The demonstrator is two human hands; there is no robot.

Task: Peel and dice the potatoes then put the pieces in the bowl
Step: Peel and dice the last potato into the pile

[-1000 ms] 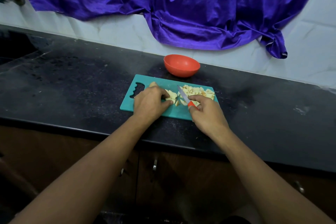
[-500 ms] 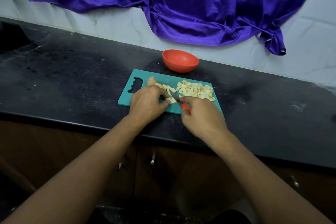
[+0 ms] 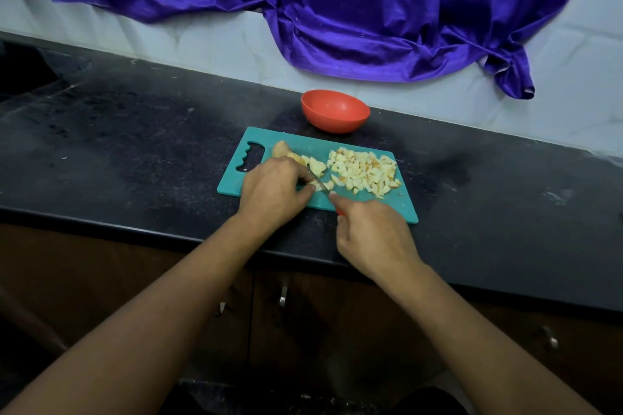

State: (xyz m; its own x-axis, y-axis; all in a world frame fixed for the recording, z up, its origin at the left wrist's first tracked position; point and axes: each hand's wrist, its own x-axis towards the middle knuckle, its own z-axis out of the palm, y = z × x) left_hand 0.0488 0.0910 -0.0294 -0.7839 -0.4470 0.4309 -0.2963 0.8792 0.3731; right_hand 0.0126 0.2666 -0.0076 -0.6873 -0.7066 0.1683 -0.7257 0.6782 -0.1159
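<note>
Head view. My left hand (image 3: 273, 190) sits on the teal cutting board (image 3: 401, 210), fingers curled down over the uncut potato slices (image 3: 316, 166) and holding them in place. A further potato chunk (image 3: 279, 149) lies just beyond the hand, near the board's handle cutout.

My right hand (image 3: 371, 236) grips the knife (image 3: 319, 183). Only a sliver of its red handle shows under the fingers. The blade angles up and left, its tip at the slices beside my left fingertips.

The diced pieces (image 3: 364, 170) are heaped on the right half of the board. The red bowl (image 3: 333, 111) stands on the black counter (image 3: 135, 145) just behind the board; I see no pieces in it. A purple cloth (image 3: 371, 10) hangs on the wall above.
</note>
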